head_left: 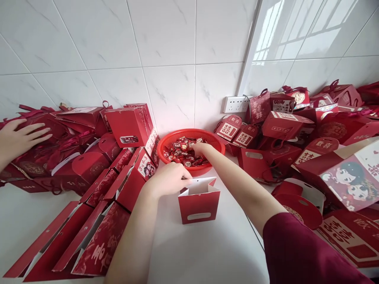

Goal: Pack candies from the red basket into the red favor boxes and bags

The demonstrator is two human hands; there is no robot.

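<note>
A red paper gift box (199, 207) stands upright on the white surface, its top open and its pale inside showing. My left hand (171, 179) is closed on its back left rim, thumb and fingers together. Behind the box sits a red plastic basket (191, 169) holding many small candies in red wrappers (182, 152). Down among these candies is my right hand (199, 149), its fingers curled and partly hidden. Whatever it grips cannot be made out.
Open red boxes (97, 232) stand in rows at the left. Behind them another person's hand (26, 136) rests over a pile of red boxes with ribbons (83, 165). More decorated boxes (284, 126) are heaped at the right. A white socket strip (237, 104) is on the tiled wall.
</note>
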